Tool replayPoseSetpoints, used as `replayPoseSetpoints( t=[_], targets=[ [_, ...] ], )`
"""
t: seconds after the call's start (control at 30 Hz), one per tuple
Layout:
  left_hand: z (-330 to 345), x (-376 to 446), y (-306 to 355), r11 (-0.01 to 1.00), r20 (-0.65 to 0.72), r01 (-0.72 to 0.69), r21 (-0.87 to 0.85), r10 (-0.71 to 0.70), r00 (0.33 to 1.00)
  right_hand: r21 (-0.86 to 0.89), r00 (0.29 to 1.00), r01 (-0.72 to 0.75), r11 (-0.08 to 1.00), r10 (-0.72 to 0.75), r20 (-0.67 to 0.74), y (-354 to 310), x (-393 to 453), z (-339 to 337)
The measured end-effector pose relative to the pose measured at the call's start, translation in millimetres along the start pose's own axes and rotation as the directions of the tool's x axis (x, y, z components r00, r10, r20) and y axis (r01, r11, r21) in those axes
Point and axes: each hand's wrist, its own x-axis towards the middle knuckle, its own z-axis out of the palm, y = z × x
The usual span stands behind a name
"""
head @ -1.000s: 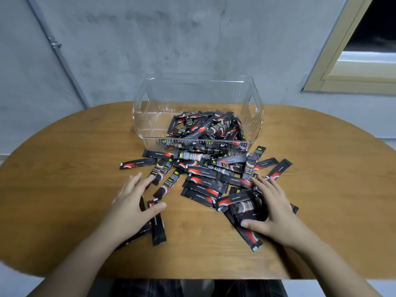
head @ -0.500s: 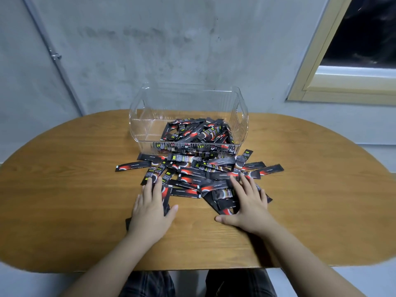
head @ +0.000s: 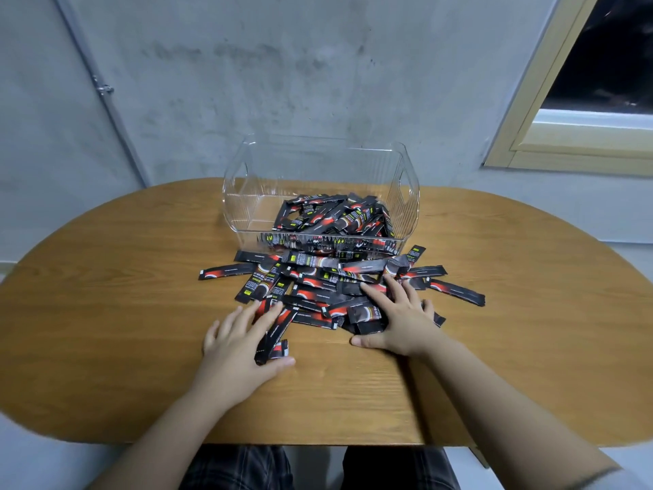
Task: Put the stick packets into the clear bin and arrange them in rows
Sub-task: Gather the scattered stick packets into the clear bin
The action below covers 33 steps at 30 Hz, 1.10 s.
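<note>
A clear bin [head: 243,192] stands at the table's far middle, with several black-and-red stick packets [head: 335,217] heaped in its right half. More loose packets [head: 318,281] lie scattered on the table just in front of it. My left hand [head: 236,344] lies flat with straight fingers on the pile's near left edge, a few packets [head: 274,339] under its fingers and thumb. My right hand [head: 399,320] presses flat on the pile's near right side, fingers spread over the packets.
The oval wooden table [head: 106,313] runs wide to both sides. A grey wall rises close behind the bin, with a window frame [head: 551,136] at the upper right. My knees show under the near edge.
Both hands have slid forward and inward, sweeping the scattered packets into a tighter pile toward the bin. The view has pulled back a little.
</note>
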Motion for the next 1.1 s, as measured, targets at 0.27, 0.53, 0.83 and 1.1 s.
replayPoseSetpoints(
  t=[0.27, 0.53, 0.83, 1.1],
  targets=[
    [7, 12, 8, 0.97, -0.225, -0.165, -0.18, 0.122, 0.967, -0.083, 0.962, 0.104, 0.991, -0.121, -0.245, -17, 0, 11],
    [5, 19, -5, 0.919, -0.377, -0.262, -0.295, 0.14, 0.916, -0.028, 0.97, 0.094, 0.995, -0.098, -0.221, -25, 7, -1],
    [-43, 35, 7, 0.743, -0.595, -0.38, -0.551, -0.03, 0.803, 0.402, 0.927, 0.165, 0.901, -0.002, -0.375, -13, 15, -27],
    [-95, 131, 23, 0.785, -0.603, -0.298, -0.544, -0.117, 0.789, 0.593, 0.918, 0.189, 0.783, 0.074, -0.39, -58, 80, -84]
  ],
)
